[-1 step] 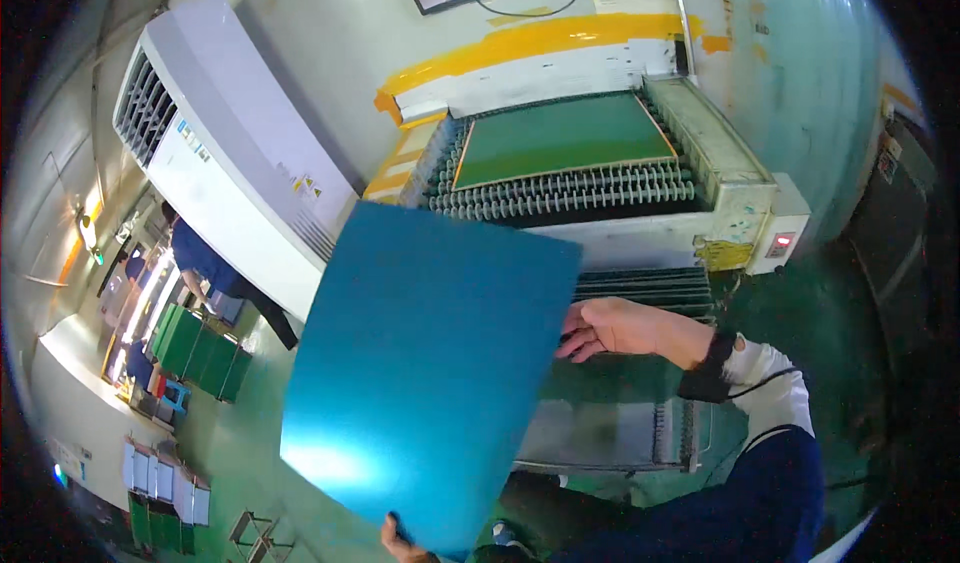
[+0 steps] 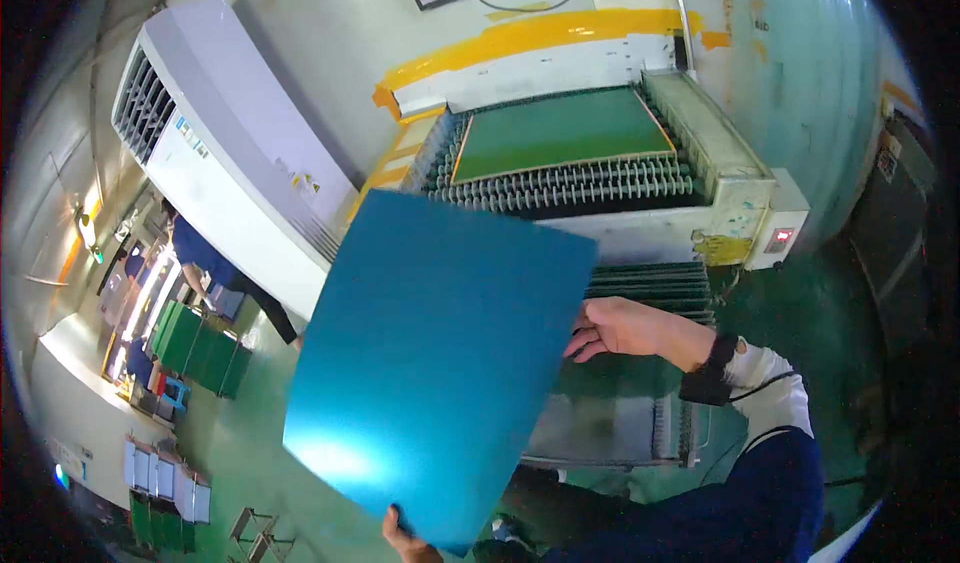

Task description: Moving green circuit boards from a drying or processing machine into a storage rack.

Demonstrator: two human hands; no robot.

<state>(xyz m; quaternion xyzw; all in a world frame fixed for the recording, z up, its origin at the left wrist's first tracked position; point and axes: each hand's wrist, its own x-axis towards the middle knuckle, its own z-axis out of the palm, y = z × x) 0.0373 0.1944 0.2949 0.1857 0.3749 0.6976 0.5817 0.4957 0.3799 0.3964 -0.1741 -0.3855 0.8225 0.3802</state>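
Panel (image 2: 440, 363) slanted: left grip (image 2: 408, 539) at bottom edge, right grip (image 2: 608, 329) at right.

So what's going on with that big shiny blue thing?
Someone's left hand grips the blue sheet low down, thumb on its front. Their right hand is at its right edge, though part of that hold is hidden. The sheet is up at a slant, in front of a machine. A green board lies on the machine's rollers, with neither hand on it. Off to the left, another person is bending over.
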